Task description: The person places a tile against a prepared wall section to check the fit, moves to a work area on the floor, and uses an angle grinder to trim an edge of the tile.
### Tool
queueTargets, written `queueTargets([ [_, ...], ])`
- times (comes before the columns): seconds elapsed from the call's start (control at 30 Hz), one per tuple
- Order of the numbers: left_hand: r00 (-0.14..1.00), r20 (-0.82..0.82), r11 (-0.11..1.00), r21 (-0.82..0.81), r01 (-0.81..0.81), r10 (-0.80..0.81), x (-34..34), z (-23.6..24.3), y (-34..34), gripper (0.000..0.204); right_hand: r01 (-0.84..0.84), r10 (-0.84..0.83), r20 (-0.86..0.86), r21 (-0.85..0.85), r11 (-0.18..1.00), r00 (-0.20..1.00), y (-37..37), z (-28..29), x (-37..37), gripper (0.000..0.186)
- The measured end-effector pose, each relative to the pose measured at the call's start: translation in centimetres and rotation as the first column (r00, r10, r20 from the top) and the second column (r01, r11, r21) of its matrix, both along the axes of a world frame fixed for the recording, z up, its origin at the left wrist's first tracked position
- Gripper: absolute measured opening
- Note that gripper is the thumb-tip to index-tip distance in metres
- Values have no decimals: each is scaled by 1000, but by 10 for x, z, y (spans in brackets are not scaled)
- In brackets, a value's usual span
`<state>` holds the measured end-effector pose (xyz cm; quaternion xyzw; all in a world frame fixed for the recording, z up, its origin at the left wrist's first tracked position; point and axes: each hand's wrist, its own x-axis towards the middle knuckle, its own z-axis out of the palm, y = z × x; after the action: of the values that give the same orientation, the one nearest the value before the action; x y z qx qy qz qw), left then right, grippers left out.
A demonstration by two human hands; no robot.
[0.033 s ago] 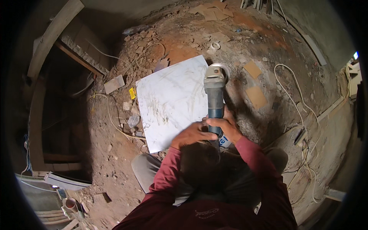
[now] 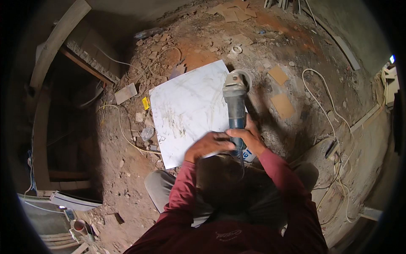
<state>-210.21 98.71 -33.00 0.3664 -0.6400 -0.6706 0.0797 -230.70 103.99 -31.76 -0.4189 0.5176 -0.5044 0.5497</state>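
An angle grinder [image 2: 236, 106] with a grey head and a dark blue body points away from me, its pale round disc [image 2: 248, 78] at the far end. My right hand [image 2: 250, 135] is wrapped round the rear of its body, thumb across the top. My left hand [image 2: 208, 145], slightly blurred, is beside the rear end on the left, with thumb and fingers stretched toward it and apart; whether the fingertips touch it is hard to see. Beneath and left of the grinder lies a large white tile [image 2: 186, 110] with dirty smears. A dark cord [image 2: 242, 163] hangs from the grinder's rear.
Broken tile pieces and rubble [image 2: 158, 51] litter the dirt floor. Two tan tile pieces [image 2: 282, 106] lie right of the grinder. A pale cable [image 2: 325, 82] loops on the right; another cable [image 2: 120, 122] runs along the left. A small yellow packet [image 2: 146, 103] sits by the tile's left edge.
My left hand has drawn slightly left, away from the grinder's rear. The grinder's body has shifted slightly left in my right hand. The tile has hardly moved.
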Motion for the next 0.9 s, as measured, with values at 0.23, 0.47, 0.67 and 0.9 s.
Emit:
queueTargets([
  [0.23, 826, 398, 677, -736, 29, 398, 46, -119, -91, 81, 83, -127, -553, -103, 991, 824, -57, -68, -8, 76],
  [0.47, 704, 504, 718, -695, -13, 500, 1, -134, -128, 100, 162, -176, -825, -103, 981, 537, -119, -88, -7, 83],
  [0.67, 507, 552, 622, -782, 41, 662, -38, -156, -123, 83, 171, -201, -872, -137, 976, 446, -176, -110, -6, 84],
  [0.9, 441, 594, 637, -768, 62, 673, -42, -152, -124, 82, 197, -116, -847, -14, 980, 518, -244, -117, -2, 84],
])
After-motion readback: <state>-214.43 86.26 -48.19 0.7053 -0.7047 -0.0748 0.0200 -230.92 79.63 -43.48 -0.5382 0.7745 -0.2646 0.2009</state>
